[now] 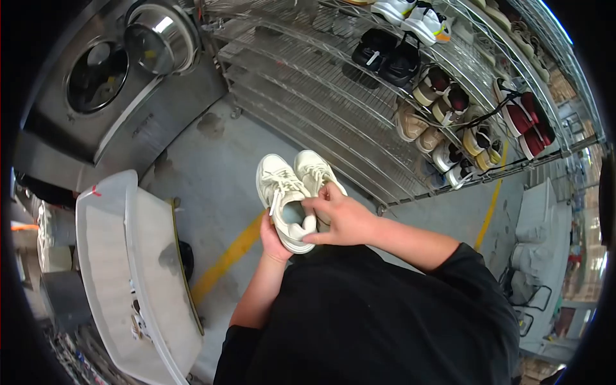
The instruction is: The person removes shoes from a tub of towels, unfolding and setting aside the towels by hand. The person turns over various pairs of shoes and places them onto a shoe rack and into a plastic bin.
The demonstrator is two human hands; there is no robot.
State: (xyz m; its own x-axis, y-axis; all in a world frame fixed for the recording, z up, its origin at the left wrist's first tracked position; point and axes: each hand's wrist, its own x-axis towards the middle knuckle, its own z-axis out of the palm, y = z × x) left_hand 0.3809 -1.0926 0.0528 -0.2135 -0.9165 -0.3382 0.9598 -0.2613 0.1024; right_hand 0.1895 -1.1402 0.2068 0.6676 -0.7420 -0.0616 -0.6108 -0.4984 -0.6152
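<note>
A pair of off-white lace-up shoes is held side by side in front of my body, toes pointing away from me. My left hand (pixel 274 239) is closed round the heel side of the left shoe (pixel 276 184). Over the heels lies my right hand (pixel 340 218), its fingers bent at the opening of the left shoe and against the right shoe (pixel 313 168). The right hand covers much of the right shoe's heel, and what its fingertips pinch is partly hidden.
A wire rack (pixel 301 83) with several pairs of shoes on its right part stands ahead. At left are a white plastic tub (pixel 102 256) with small items inside and a steel machine with a round door (pixel 160 42). A yellow line (pixel 231 256) crosses the floor.
</note>
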